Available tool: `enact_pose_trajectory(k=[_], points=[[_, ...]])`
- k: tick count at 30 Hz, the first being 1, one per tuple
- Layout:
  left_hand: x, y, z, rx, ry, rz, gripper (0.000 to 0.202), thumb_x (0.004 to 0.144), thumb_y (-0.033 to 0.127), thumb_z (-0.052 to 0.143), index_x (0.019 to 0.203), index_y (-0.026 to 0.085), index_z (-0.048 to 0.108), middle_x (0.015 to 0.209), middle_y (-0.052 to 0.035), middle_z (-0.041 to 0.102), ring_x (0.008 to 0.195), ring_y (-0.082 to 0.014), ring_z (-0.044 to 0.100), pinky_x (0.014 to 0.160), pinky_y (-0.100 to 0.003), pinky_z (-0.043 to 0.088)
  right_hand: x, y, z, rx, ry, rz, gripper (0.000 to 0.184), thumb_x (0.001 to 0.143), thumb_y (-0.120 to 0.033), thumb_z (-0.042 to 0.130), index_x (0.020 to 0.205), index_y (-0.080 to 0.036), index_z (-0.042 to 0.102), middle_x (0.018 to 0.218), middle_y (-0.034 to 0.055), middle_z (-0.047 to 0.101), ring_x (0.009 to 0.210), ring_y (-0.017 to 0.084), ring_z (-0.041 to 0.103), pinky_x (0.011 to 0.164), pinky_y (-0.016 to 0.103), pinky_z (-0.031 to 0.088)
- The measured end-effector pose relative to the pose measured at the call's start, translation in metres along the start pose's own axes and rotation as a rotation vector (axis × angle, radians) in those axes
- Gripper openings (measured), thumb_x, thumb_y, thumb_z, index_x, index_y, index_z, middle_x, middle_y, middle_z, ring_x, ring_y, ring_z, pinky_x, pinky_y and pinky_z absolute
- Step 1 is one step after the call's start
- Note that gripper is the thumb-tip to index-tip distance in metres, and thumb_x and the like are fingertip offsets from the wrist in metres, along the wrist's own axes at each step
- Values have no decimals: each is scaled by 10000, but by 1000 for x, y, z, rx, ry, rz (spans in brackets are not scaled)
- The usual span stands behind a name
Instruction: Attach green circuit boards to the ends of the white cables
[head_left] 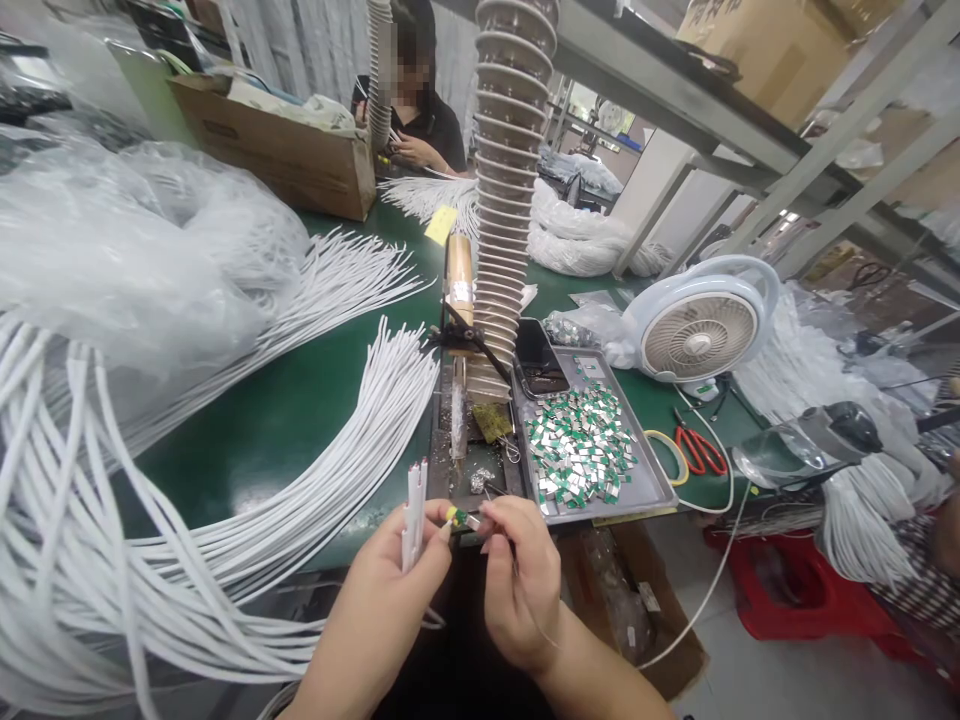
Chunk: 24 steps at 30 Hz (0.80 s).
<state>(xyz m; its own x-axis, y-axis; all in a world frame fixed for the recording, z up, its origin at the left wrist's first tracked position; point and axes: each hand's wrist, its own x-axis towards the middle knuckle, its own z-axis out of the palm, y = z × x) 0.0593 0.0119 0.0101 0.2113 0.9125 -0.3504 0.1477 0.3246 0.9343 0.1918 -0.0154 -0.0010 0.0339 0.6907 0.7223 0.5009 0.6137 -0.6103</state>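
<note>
My left hand [390,570] is closed around a few short upright white cables [415,510]. Its thumb and forefinger pinch near a small connector [460,517] with a green board, a silver end and a yellow spot. My right hand [519,575] is closed at the connector's silver end, its fingers on a thin grey wire [540,628] that trails down over the palm; it looks like solder wire. Just beyond both hands, a soldering iron [459,400] points down in a stand, beside a yellowish sponge [491,423]. Whether the right fingertips touch the connector is unclear.
A metal tray [652,490] holds many small green-and-silver connectors and a phone [538,355]. White cable bundles [337,460] cover the left side. A ribbed hose [510,180] hangs centrally. Rightward are a fan [701,330] and red-handled pliers [701,450]. A co-worker [427,130] sits opposite.
</note>
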Motion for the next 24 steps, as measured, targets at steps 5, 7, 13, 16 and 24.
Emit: enact_pose_trajectory(k=[5, 7, 13, 16, 24], points=[[3, 2, 1, -48, 56, -38, 624, 658, 675, 544, 995, 156, 463, 751, 2, 464, 680, -99, 430, 662, -196, 373, -1, 2, 1, 71, 21, -68, 465, 760, 44, 406, 1195, -119, 434, 1084, 105, 538, 1016, 153, 519, 860, 314, 482], [4, 1, 1, -61, 62, -21, 615, 661, 665, 543, 1006, 161, 471, 820, -8, 492, 745, -109, 455, 704, -194, 382, 3, 0, 0, 97, -14, -83, 423, 762, 50, 410, 1148, -114, 465, 1082, 109, 541, 1024, 158, 522, 870, 325, 483], [6, 1, 0, -44, 53, 14, 498, 716, 618, 539, 883, 157, 455, 912, -7, 531, 747, -100, 445, 682, -190, 381, 12, -2, -3, 98, -29, -77, 354, 776, 53, 421, 1076, -115, 509, 1061, 113, 522, 1011, 144, 525, 872, 298, 482], [6, 1, -2, -50, 60, 26, 486, 720, 611, 544, 844, 154, 433, 1063, 2, 523, 827, -107, 453, 724, -198, 379, 12, -2, -2, 102, -26, -72, 358, 774, 55, 426, 1076, -119, 512, 1057, 112, 522, 1014, 144, 527, 876, 298, 482], [9, -2, -2, -26, 63, 74, 476, 737, 618, 523, 844, 158, 464, 1105, -2, 521, 958, -151, 474, 742, -223, 393, 16, -1, -1, 83, -6, -81, 338, 776, 62, 426, 1055, -100, 527, 1036, 108, 521, 1001, 127, 523, 880, 263, 473]])
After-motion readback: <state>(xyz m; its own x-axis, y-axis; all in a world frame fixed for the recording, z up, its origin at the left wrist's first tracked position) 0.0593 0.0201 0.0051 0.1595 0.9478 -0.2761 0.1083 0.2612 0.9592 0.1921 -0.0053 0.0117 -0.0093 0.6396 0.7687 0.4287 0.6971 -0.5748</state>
